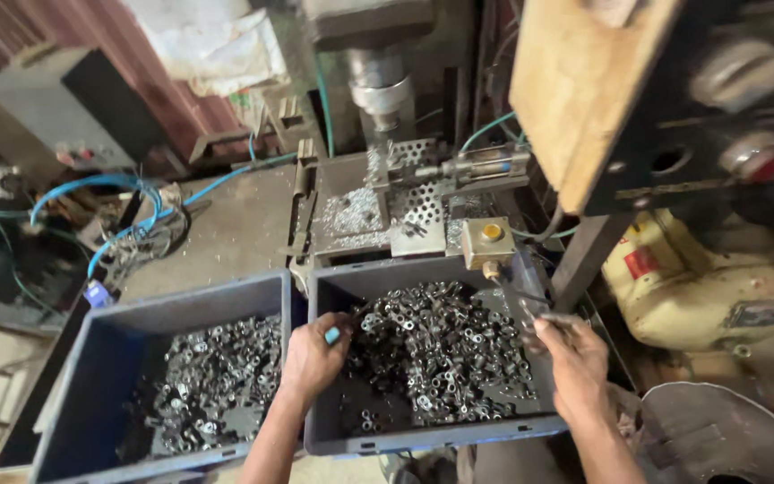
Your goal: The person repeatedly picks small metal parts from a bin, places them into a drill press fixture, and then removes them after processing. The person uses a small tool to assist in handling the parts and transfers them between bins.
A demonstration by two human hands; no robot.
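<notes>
Both hands point(313, 357) point(571, 357) reach into parts bin point(423, 432).

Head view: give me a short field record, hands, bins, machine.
left hand: reaching into right bin, fingers curled on the parts at its left side
right hand: at right bin's right rim, pinching a small dark part; grip detail blurred
right bin: grey-blue, heaped with small metal parts
left bin: same kind, fewer parts, floor partly bare
machine: behind bins, perforated plate, metal chips, yellow button box
hoses: blue, left of machine
</notes>
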